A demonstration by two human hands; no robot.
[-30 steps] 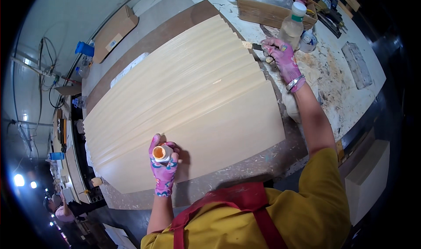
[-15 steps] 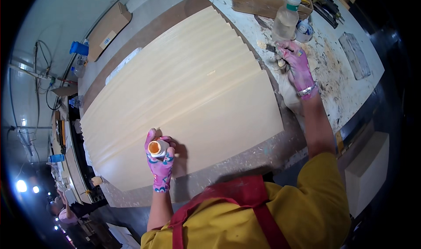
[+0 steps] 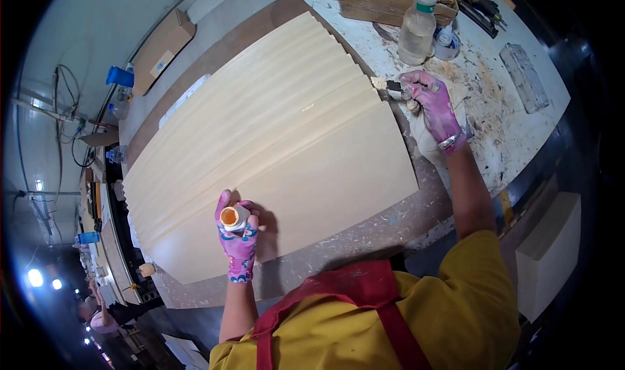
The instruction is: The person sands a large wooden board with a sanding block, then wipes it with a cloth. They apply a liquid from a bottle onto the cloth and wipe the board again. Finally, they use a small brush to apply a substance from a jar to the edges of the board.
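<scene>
My left hand (image 3: 238,243), in a pink patterned glove, is wrapped round a small white jar (image 3: 241,222) and holds it over the near part of a stack of pale wooden sheets (image 3: 273,148). Orange-tan matter shows inside the jar's open mouth. Past the stack's right edge, my gloved right hand (image 3: 435,107) pinches a small brush (image 3: 393,85) with a dark band. Its pale bristles point left, over the stepped edge of the sheets. A whitish cloth (image 3: 426,142) lies beneath that hand. The sheets are fanned so that their edges form steps.
A clear bottle (image 3: 416,36) with a white cap and a tape roll (image 3: 446,43) stand beyond my right hand. A cardboard box (image 3: 366,5) sits behind them, and a grey block (image 3: 525,78) lies farther right. Another person (image 3: 103,318) is at the lower left.
My right hand has come slightly nearer and to the left, carrying the brush to the edge of the sheets. My left hand keeps the jar in nearly the same place.
</scene>
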